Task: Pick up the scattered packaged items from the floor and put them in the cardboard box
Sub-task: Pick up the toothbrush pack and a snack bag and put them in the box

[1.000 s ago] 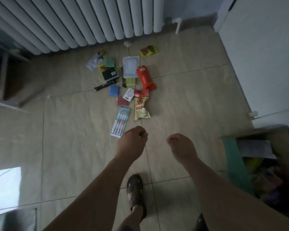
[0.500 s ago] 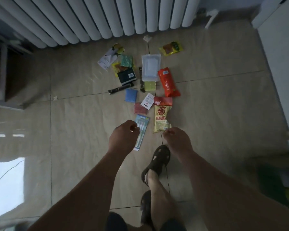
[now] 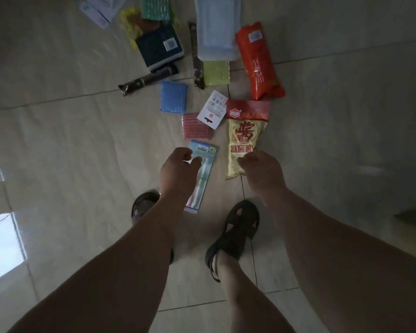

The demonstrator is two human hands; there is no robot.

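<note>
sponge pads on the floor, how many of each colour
blue sponge pad: 1
red sponge pad: 1
yellow-green sponge pad: 1
green sponge pad: 1, cut by the top edge
total: 4

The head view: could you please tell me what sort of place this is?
Probably a room in a home: a glossy tiled floor, household goods like a toothbrush pack scattered on it, and sandals worn indoors.

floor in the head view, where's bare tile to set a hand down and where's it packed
Bare tile lies left of the toothbrush pack and blue sponge, and right of the orange packet and yellow sauce bag. It is crowded from the sauce bag up to the white pack, items touching or overlapping.
</note>
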